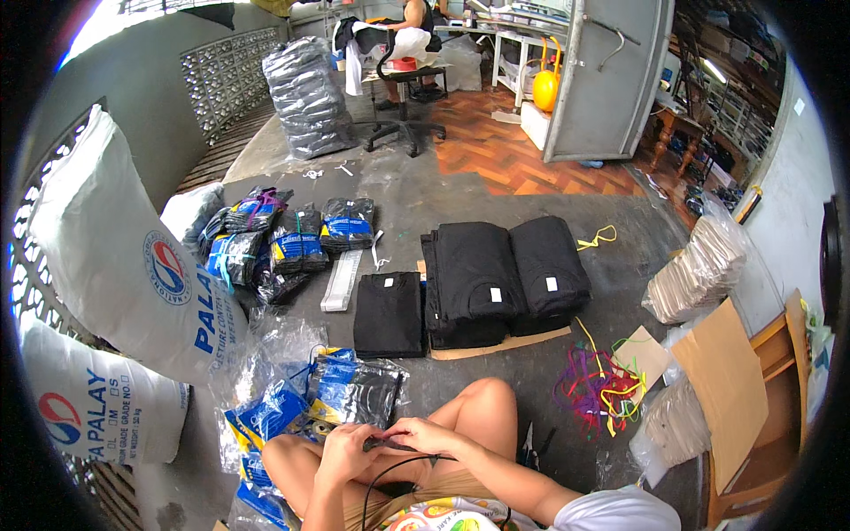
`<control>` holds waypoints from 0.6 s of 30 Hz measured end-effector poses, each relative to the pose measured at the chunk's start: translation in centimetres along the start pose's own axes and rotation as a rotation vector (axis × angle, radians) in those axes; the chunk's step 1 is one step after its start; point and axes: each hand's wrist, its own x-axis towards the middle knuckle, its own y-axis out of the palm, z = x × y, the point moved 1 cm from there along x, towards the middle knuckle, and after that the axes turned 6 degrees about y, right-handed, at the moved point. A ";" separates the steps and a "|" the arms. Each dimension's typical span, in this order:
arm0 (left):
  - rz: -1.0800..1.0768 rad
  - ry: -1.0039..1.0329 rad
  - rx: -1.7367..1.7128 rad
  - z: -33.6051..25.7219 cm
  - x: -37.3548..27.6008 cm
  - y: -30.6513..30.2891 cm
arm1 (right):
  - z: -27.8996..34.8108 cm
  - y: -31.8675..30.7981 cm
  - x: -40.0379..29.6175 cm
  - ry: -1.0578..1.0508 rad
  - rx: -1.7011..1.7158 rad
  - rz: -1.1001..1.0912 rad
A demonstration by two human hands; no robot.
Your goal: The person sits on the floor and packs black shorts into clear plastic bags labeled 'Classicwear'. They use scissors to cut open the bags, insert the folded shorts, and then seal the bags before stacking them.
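Note:
My left hand and my right hand meet above my crossed legs, fingertips pinched on a small dark strip. The fingers hide most of it, so its material cannot be told. A thin black cable curves below my hands. Just beyond them lies a clear plastic pack with a blue and yellow print and black contents. Loose printed plastic bags spread by my left knee. Ahead, a short stack of folded black garments sits beside two taller folded black stacks, which rest on cardboard.
Tied packs are heaped front left, near white woven sacks. Tangled coloured ties lie right of my knee. Bagged stacks and a cardboard sheet line the right. Beyond stand a swivel chair and a person.

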 end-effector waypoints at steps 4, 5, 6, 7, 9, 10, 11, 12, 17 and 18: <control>-0.097 -0.184 -0.153 0.1 -0.7 0.5 | 0.7 0.1 -0.2 0.072 0.056 -0.056; -0.112 -0.219 -0.199 -0.2 -0.4 0.4 | 0.3 0.3 -0.1 0.098 0.108 -0.086; -0.129 -0.255 -0.241 -0.3 -0.2 0.2 | 0.7 0.5 -0.3 0.065 0.116 -0.162; -0.177 -0.196 -0.243 -0.5 0.1 -0.3 | 1.1 0.5 -0.5 0.027 0.105 -0.197; -0.272 -0.080 -0.241 -0.7 0.6 -1.4 | 2.5 0.3 -1.1 -0.053 0.085 -0.264; -0.259 -0.006 -0.301 0.2 0.5 -1.7 | 3.7 0.0 -1.3 -0.134 0.039 -0.284; -0.183 -0.058 -0.351 0.7 0.4 -2.4 | 5.2 -0.7 -1.4 -0.216 -0.007 -0.304; -0.103 -0.108 -0.405 1.0 0.3 -2.9 | 6.5 -1.5 -1.6 -0.295 -0.053 -0.326; -0.076 -0.297 0.012 -0.5 2.3 -5.8 | 10.5 -6.0 -2.6 -0.430 0.349 -0.612; -0.324 -0.146 -0.080 1.1 1.7 -5.5 | 11.5 -7.0 -2.8 -0.469 0.223 -0.652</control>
